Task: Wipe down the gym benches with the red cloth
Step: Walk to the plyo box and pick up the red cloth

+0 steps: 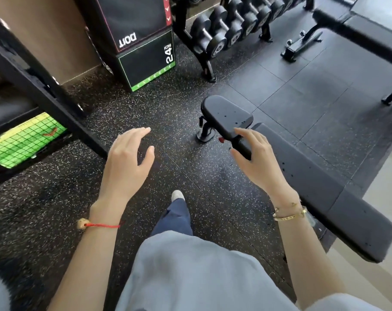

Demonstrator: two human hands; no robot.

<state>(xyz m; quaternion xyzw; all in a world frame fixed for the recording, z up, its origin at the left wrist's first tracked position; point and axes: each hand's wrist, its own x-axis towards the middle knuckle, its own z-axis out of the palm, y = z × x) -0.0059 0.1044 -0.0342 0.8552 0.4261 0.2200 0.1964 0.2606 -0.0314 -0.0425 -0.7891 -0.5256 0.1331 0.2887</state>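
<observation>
Head view showed both the left hand and right hand loosely spread and empty above the long black padded bench, the red cloth nowhere visible, so wiping risked stalling until someone fetched it.
</observation>
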